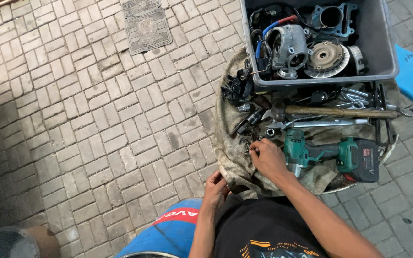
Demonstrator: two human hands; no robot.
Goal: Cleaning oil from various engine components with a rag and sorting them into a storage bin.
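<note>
Hands worked at the near edge of the burlap cloth (228, 143). Left hand (214, 188), nearest the body, rested at the cloth's lower hem, fingers curled in; whether it gripped cloth or some small part could not be told. Right hand (267, 158) sat on the cloth just beyond, fingertips pinched on a small dark metal piece (250, 150), possibly a bit or screw, too small to identify. Green cordless drill (331, 155) lay on the cloth touching the right hand's far side. Further up the cloth: loose sockets (254, 119), wrenches (321, 123), wooden-handled hammer (335, 112). Grey plastic bin (378, 43) stood on the cloth's far end, full of engine parts (307, 50).

Judgement: the pinch looked light. A firmer two-finger hold, and lifting the piece straight up clear of the neighbouring loose bits, would keep it from dropping into the cloth's folds.
</note>
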